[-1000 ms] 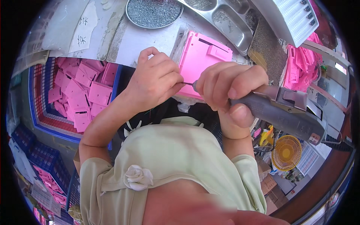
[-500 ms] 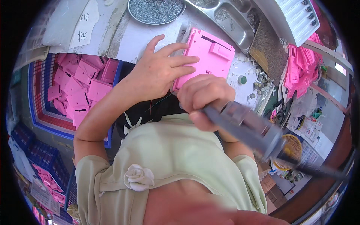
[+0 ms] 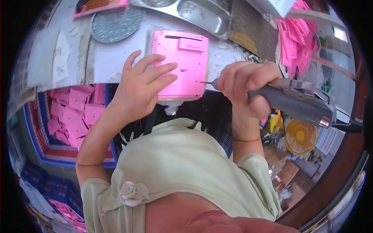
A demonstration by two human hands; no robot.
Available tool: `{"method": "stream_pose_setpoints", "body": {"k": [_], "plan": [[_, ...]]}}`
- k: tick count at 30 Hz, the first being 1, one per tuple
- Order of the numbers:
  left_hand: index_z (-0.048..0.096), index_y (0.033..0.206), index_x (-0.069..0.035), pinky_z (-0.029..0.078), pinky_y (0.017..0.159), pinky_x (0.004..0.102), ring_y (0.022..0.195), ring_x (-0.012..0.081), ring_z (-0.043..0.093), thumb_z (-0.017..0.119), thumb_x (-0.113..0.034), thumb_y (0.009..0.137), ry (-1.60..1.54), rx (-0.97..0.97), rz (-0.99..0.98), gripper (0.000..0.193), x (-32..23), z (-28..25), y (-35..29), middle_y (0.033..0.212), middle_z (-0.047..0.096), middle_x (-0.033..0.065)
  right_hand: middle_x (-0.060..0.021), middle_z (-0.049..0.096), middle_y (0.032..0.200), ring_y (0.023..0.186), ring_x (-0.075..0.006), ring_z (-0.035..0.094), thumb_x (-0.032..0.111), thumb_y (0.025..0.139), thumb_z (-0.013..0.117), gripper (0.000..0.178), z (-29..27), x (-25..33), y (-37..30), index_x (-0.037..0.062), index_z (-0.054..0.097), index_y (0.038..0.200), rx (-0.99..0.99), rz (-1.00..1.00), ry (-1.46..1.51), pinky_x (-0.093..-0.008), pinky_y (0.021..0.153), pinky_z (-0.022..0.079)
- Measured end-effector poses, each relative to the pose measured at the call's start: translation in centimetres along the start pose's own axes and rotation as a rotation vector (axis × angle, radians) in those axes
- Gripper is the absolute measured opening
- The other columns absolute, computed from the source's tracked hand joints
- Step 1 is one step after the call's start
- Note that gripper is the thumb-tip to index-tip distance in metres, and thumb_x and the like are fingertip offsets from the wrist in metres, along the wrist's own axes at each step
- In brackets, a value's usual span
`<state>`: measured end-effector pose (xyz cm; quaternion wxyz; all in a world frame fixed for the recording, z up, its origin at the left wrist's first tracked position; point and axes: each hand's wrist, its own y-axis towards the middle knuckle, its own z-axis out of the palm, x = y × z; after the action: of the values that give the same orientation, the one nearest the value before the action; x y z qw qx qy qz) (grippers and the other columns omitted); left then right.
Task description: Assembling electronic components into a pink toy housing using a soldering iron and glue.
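Note:
A pink plastic casing (image 3: 190, 64) lies on the table in front of me, with a slot along its far side and a raised block. My left hand (image 3: 142, 85) rests on its left side, fingers spread and laid flat over the surface. To the right, my right hand (image 3: 246, 83) is wrapped around a dark electric screwdriver (image 3: 297, 105) held nearly level. Its thin bit (image 3: 206, 82) points left over the casing's near right corner; whether it touches cannot be told. Clear wrapping (image 3: 171, 106) shows under the casing's near edge.
A blue-rimmed basket (image 3: 37, 136) at my left holds several pink casings (image 3: 79, 110). Beyond the work are a round dish of screws (image 3: 116, 25), a metal compartment tray (image 3: 202, 19) and a brown board (image 3: 252, 29). Pink parts (image 3: 297, 39) and a yellow basket (image 3: 301, 136) are at right.
My right hand and the screwdriver have swung away from my body to the casing's right, the tool now more level. The casing appears squarer to me; the left hand stays on it. The view has shifted.

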<state>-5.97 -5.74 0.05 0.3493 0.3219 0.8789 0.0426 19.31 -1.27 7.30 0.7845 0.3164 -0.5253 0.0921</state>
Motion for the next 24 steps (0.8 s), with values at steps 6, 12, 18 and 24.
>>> {"method": "stream_pose_setpoints", "body": {"k": [6,12,18,24], "plan": [[0.073,0.104,-0.010,0.042,0.101,0.0467,0.115,0.0272,0.061,0.067,-0.001,0.071,-0.057,-0.040,0.082,0.035,-0.8,3.0,2.7,0.116,0.069,0.0044,-0.0022,0.052,0.059,0.048,-0.0170,0.050,0.025,0.091,0.075,0.032,-0.2,-0.4,-2.6,0.0067,0.050,0.096,-0.147,0.048,-0.108,-0.0355,0.051,0.047],[0.073,0.096,-0.012,0.043,0.095,0.0443,0.110,0.0249,0.062,0.070,-0.002,0.072,-0.048,-0.058,0.059,0.026,-0.6,3.4,3.1,0.106,0.068,0.0012,-0.0047,0.051,0.061,0.050,-0.0206,0.051,0.013,0.089,0.075,0.025,-1.0,-2.1,-2.8,0.0051,0.052,0.089,-0.008,0.026,-0.304,-0.0350,0.052,0.047],[0.073,0.094,-0.012,0.044,0.094,0.0438,0.108,0.0242,0.062,0.070,-0.002,0.073,-0.065,-0.070,0.044,0.024,-0.7,3.6,3.2,0.104,0.068,0.0007,-0.0033,0.052,0.060,0.050,-0.0201,0.052,0.015,0.089,0.078,0.024,-0.8,-3.3,-2.6,0.0042,0.057,0.092,0.009,0.021,-0.273,-0.0335,0.049,0.045],[0.073,0.093,-0.013,0.044,0.096,0.0435,0.108,0.0244,0.062,0.069,-0.002,0.073,-0.061,-0.110,0.040,0.022,-0.5,4.0,2.9,0.104,0.068,0.0000,0.0006,0.053,0.055,0.042,-0.0167,0.050,0.030,0.091,0.079,0.032,-1.4,-0.6,-3.1,0.0054,0.060,0.097,-0.013,0.000,-0.013,-0.0330,0.045,0.045]]}}
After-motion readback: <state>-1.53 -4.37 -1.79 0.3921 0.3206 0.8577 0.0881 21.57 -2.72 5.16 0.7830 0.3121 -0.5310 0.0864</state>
